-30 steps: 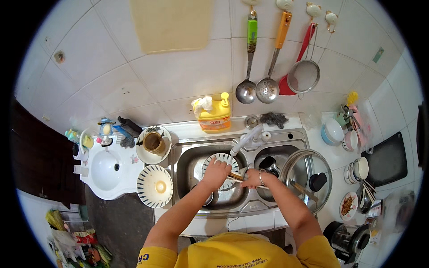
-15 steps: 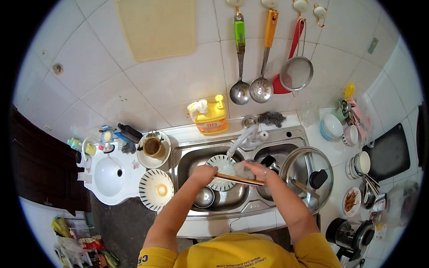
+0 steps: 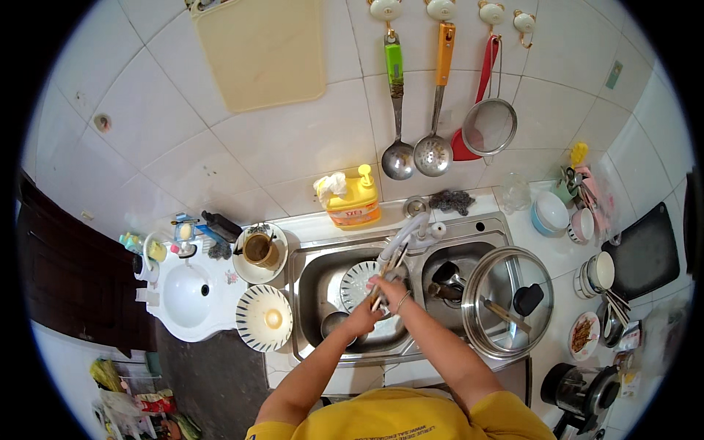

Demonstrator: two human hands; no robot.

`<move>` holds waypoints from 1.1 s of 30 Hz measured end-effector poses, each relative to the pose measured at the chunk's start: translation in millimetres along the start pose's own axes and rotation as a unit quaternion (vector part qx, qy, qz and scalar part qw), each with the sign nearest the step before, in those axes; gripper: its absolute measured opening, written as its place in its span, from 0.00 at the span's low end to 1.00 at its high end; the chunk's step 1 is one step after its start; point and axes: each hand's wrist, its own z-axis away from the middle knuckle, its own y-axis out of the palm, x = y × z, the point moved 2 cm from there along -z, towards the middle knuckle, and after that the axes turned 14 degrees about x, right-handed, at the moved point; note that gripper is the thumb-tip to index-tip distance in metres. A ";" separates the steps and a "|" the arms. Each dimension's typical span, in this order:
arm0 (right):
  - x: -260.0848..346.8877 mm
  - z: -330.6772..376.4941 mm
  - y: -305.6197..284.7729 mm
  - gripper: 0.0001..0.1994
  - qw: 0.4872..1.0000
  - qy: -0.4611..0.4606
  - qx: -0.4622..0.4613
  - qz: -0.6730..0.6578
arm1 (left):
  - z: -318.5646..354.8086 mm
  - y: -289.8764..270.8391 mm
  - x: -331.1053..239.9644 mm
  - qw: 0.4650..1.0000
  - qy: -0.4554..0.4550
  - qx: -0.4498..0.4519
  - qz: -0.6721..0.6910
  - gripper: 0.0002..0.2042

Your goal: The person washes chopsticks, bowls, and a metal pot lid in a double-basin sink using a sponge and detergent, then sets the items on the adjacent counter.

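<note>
1. Head view: over the left basin of a steel sink [image 3: 315,264], both hands meet under the faucet [image 3: 402,238], where water would fall. The right hand [image 3: 392,290] has its fingers clamped on a bundle of chopsticks [image 3: 383,279]; the left hand [image 3: 363,319] closes around their lower end.
2. A striped plate [image 3: 356,282] lies in the basin beneath; a yellow soap bottle [image 3: 354,202] stands within reach behind.
</note>
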 end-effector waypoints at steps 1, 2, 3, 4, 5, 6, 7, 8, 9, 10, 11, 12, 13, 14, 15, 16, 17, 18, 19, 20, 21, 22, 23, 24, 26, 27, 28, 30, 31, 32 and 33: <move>21.6 -2.5 1.9 0.12 0.999 -0.036 0.003 0.013 | 11.4 2.9 -4.2 0.998 -0.034 0.042 0.039 0.12; 40.4 -0.8 -0.8 0.11 0.997 -0.073 0.007 0.025 | 17.6 4.2 -4.7 0.991 -0.069 0.084 0.079 0.12; 50.1 -7.4 -2.2 0.08 0.988 -0.101 0.061 -0.100 | 22.6 9.1 -1.1 0.982 -0.081 0.119 0.122 0.10; 53.8 -9.7 -5.8 0.08 0.981 -0.092 0.019 -0.167 | 25.7 10.9 -1.4 0.970 -0.091 0.136 0.179 0.12; 48.4 -7.1 -3.6 0.09 0.983 -0.085 0.038 -0.161 | 30.9 13.5 -3.1 0.955 -0.100 0.152 0.234 0.14; 48.0 -2.7 7.0 0.09 0.984 -0.077 0.056 -0.152 | 33.3 16.4 -4.6 0.935 -0.108 0.169 0.292 0.16; 37.7 -2.9 14.1 0.11 0.979 -0.045 0.097 -0.173 | 31.5 15.3 -2.2 0.917 -0.103 0.192 0.335 0.21; 22.4 -0.5 20.8 0.12 0.972 -0.013 0.137 -0.193 | 32.1 12.3 -2.9 0.907 -0.099 0.197 0.358 0.22; 10.5 11.3 34.0 0.13 0.959 0.045 0.190 -0.207 | 32.6 7.0 -5.7 0.897 -0.094 0.201 0.382 0.22; 8.9 22.0 46.9 0.15 0.965 0.071 0.180 -0.175 | 33.9 3.4 -6.7 0.886 -0.090 0.202 0.407 0.23; 10.7 20.1 44.9 0.15 0.980 0.057 0.156 -0.114 | 34.3 1.7 -6.1 0.900 -0.089 0.190 0.382 0.22; 14.6 17.9 39.1 0.16 0.989 0.042 0.129 -0.054 | 33.9 1.7 -4.8 0.913 -0.090 0.178 0.356 0.20; 20.4 9.7 29.4 0.16 0.996 0.012 0.071 -0.055 | 34.9 1.7 -3.4 0.925 -0.092 0.165 0.329 0.19; 26.4 -3.5 14.2 0.17 0.998 -0.018 0.013 -0.056 | 35.9 1.4 -1.8 0.936 -0.095 0.153 0.302 0.18; 29.6 -18.1 -5.9 0.17 0.987 -0.075 0.042 -0.134 | 34.0 0.1 6.0 0.937 -0.102 0.170 0.287 0.13; 47.2 -12.2 -5.3 0.16 0.982 -0.082 0.018 -0.171 | 35.5 2.2 10.3 0.949 -0.075 0.129 0.277 0.12; 48.1 -18.4 -12.7 0.15 0.986 -0.089 0.007 -0.139 | 37.4 6.0 15.4 0.959 -0.048 0.088 0.266 0.11; 53.9 -17.6 -13.3 0.13 0.990 -0.097 -0.008 -0.106 | 36.9 9.3 18.5 0.965 -0.020 0.051 0.255 0.12; 56.7 -14.8 -14.3 0.14 0.989 -0.100 -0.045 -0.100 | 39.8 8.9 18.6 0.968 -0.001 0.028 0.247 0.15; 58.2 -11.2 -14.4 0.14 0.987 -0.102 -0.082 -0.093 | 41.2 8.5 19.0 0.978 0.035 -0.001 0.206 0.14; 60.2 -6.7 -9.1 0.14 0.984 -0.102 -0.115 -0.086 | 44.5 7.0 19.4 0.983 0.070 -0.034 0.165 0.14; 59.1 -5.0 -8.5 0.14 0.980 -0.113 -0.123 -0.107 | 46.4 6.2 19.3 0.984 0.106 -0.068 0.123 0.14; 57.3 -3.2 -8.5 0.14 0.975 -0.124 -0.132 -0.128 | 41.7 5.6 20.9 0.984 0.111 -0.121 0.071 0.11; 55.2 -2.7 -7.2 0.14 0.970 -0.134 -0.138 -0.149 | 37.1 3.2 23.7 0.983 0.111 -0.131 0.069 0.10; 50.0 -2.5 -0.2 0.13 0.972 -0.130 -0.059 -0.185 | 29.3 -2.5 25.3 0.980 0.112 -0.149 0.063 0.08; 44.2 0.3 4.2 0.12 0.977 -0.117 -0.007 -0.180 | 26.5 -3.0 20.1 0.980 0.098 -0.138 0.106 0.07; 37.2 3.6 9.8 0.12 0.978 -0.104 0.045 -0.176 | 23.0 -4.8 22.7 0.978 0.093 -0.115 0.144 0.08; 17.2 19.1 27.4 0.12 0.986 -0.018 0.077 -0.149 | 13.9 -10.6 31.4 0.970 0.083 -0.069 0.220 0.11; 2.2 24.5 27.0 0.11 0.988 0.004 0.097 -0.118 | 12.5 -7.3 21.7 0.960 0.083 -0.075 0.259 0.15; -7.6 26.7 24.6 0.11 0.989 0.026 0.117 -0.087 | 9.9 -7.5 20.8 0.957 0.059 -0.057 0.280 0.15; -7.3 24.1 21.1 0.11 0.990 0.029 0.116 -0.073 | 10.4 -9.1 21.4 0.952 0.034 -0.044 0.301 0.15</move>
